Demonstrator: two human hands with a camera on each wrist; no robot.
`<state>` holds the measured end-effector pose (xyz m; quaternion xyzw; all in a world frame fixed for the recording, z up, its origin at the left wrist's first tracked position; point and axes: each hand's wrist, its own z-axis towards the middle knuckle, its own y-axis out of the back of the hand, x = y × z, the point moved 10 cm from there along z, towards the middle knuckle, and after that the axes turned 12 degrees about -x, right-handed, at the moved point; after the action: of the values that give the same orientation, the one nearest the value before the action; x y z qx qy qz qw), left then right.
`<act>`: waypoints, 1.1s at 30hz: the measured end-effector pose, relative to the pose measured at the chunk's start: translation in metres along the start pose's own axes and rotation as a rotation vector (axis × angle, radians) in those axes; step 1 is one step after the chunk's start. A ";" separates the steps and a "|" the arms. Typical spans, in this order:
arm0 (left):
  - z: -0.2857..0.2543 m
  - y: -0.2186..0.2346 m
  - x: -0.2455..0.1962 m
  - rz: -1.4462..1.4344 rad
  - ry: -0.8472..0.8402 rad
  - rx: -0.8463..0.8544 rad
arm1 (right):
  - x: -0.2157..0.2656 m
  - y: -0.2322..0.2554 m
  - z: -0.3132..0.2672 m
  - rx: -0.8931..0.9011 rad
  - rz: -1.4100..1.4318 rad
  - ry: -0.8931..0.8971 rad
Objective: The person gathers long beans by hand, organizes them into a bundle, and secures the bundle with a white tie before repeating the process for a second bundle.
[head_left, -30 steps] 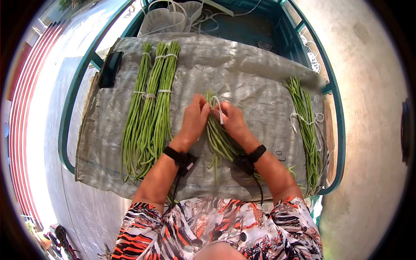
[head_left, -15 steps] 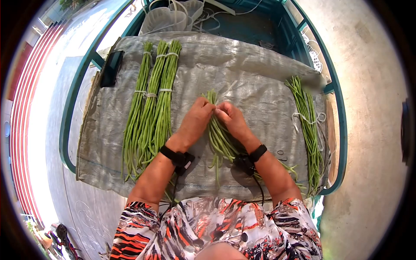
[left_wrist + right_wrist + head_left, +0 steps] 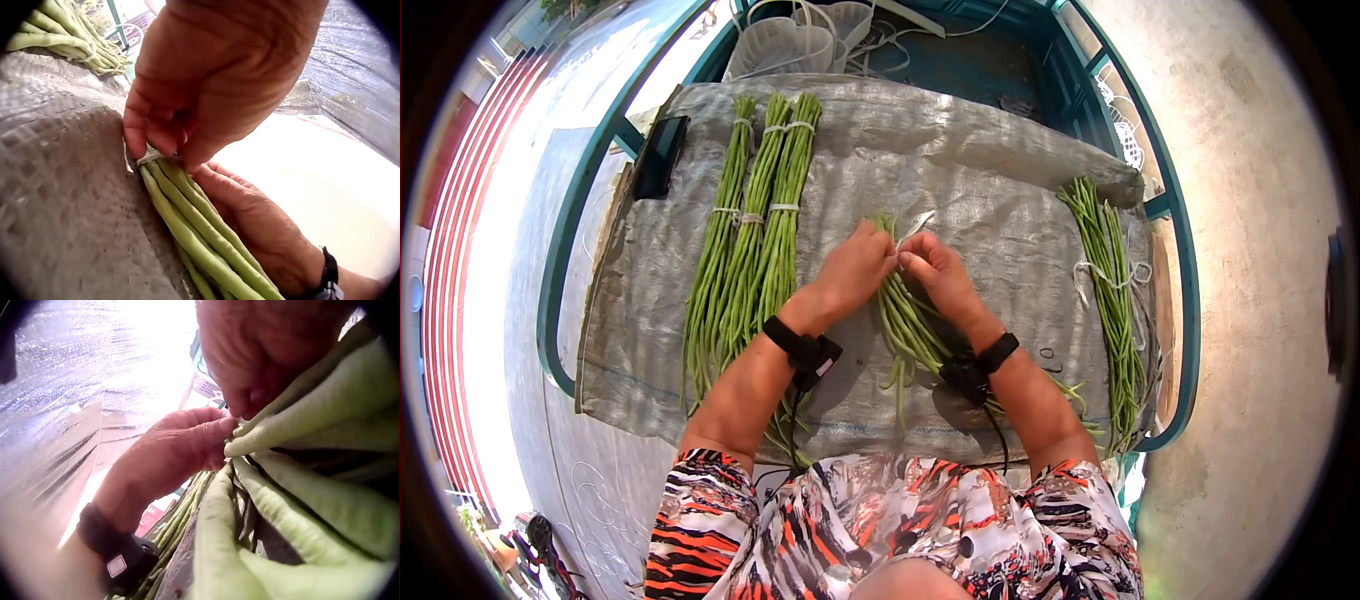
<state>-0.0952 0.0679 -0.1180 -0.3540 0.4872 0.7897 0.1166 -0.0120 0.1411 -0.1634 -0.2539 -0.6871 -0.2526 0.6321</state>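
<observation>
Now that the white tie, drooping a second ago, angles toward one o'clock, my curled left hand and right hand pinch it, likely cinching the bean bunch trailing toward five.

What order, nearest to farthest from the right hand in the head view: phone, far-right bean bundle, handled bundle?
1. Handled bundle, at the right hand.
2. Far-right bean bundle, out toward the right.
3. Phone, upper left.
</observation>
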 end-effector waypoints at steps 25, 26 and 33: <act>0.002 -0.003 0.043 -0.088 0.296 -0.082 | 0.047 -0.009 -0.029 -0.366 -0.784 0.206; 0.002 -0.003 0.045 -0.103 0.315 -0.076 | 0.046 -0.009 -0.029 -0.388 -0.764 0.212; -0.002 -0.002 0.042 -0.172 0.225 -0.181 | 0.033 -0.006 -0.024 -0.432 -0.559 0.193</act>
<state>-0.1236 0.0609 -0.1478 -0.4896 0.3921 0.7728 0.0962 -0.0007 0.1220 -0.1289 -0.1591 -0.5980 -0.5778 0.5322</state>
